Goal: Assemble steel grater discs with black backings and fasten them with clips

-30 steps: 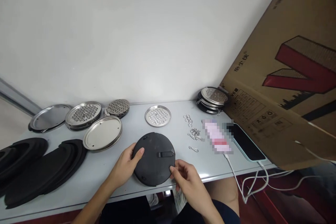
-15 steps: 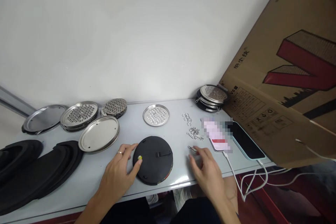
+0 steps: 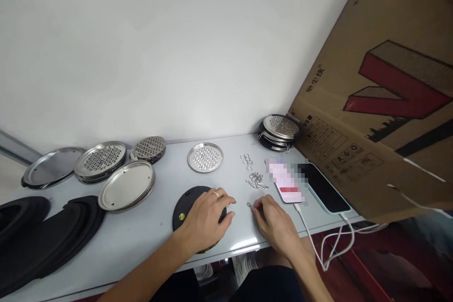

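Note:
A round black plastic disc [image 3: 184,203] with a small yellow sticker lies near the table's front edge. Over it reaches my left hand [image 3: 207,217], fingers apart and pointing right, holding nothing; whether it touches the disc I cannot tell. My right hand [image 3: 275,219], low over the table to the right, pinches a small metal wire clip [image 3: 249,205] whose looped end sticks out leftward. Just beyond are a small heap of similar clips [image 3: 257,181] and several metal rings [image 3: 247,161]. Behind the disc rests a round metal grater plate [image 3: 205,157].
Stacks of grater plates [image 3: 101,160] and plain metal discs [image 3: 125,185] stand at the left, with large black pieces [image 3: 63,236] in front. Another stack [image 3: 281,127] sits at the back right. Two phones [image 3: 329,188] with white cables lie beside a big cardboard box [image 3: 354,151].
My left hand has moved right from the disc's left edge to across its top. My right hand still pinches the clip, its fingers now drawn closer together. The view has shifted slightly right.

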`<state>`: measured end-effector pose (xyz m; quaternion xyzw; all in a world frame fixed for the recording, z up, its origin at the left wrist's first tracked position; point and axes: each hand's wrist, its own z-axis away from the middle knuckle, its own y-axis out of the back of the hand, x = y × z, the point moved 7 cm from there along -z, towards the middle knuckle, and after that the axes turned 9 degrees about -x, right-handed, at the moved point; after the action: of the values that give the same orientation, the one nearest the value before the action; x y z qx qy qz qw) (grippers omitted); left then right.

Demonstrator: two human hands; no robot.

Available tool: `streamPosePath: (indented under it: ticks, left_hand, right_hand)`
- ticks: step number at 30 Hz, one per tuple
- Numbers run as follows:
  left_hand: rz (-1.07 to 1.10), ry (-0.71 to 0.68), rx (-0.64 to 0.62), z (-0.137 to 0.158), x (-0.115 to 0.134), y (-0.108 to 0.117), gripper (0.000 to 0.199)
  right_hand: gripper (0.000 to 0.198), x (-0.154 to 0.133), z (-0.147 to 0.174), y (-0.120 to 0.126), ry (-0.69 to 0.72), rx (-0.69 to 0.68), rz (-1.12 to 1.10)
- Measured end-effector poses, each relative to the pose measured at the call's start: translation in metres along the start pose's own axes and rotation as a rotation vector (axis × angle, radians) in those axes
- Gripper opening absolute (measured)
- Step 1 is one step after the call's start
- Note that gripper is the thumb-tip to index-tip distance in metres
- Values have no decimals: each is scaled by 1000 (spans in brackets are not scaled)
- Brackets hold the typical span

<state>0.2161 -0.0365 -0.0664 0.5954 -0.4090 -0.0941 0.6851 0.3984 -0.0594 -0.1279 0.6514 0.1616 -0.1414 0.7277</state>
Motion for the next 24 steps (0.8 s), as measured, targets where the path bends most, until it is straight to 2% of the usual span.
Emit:
streamPosePath:
  ticks: [5, 8, 11, 14, 18, 21, 24]
  left_hand:
    - [-114, -2, -100, -79, -3, -12, 27]
    - [-144, 24, -115, -121, -12, -21, 28]
    - [-160, 27, -140, -146, -16, -30, 24]
    - [-155, 12, -175, -157, -19, -37, 21]
    - [-128, 8, -238, -159, -23, -40, 20]
    - [-84, -16, -256, -149, -21, -34, 19]
    - [17, -65, -251, -125, -11, -15, 17]
  right_hand:
    - [17, 0, 5, 3, 29, 14, -124]
    - [18, 7, 10, 4, 20, 50, -352]
    - [22, 17, 17, 4, 1, 127, -569]
    - [26, 23, 22, 0, -28, 203, -654]
    - [25, 25, 23, -6, -69, 262, -658]
    - [26, 28, 21, -8, -102, 282, -696]
    - [27, 29, 21, -5, -106, 300, -786]
